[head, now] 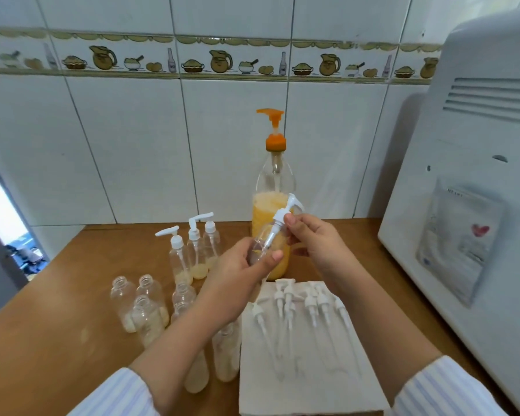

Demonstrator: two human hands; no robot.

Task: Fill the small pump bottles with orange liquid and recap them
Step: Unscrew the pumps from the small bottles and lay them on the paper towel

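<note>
Left hand [237,277]: grip curled round small clear bottle [260,246], held tilted above desk [57,310]. Right hand [315,238]: grip pinching white pump cap [284,211], tube inside bottle neck. Large orange-liquid pump bottle [272,205]: upright behind hands. Three capped bottles [192,250], uncapped bottles [141,304]: left. Loose pumps [306,307]: on white cloth [297,385], right.
</note>
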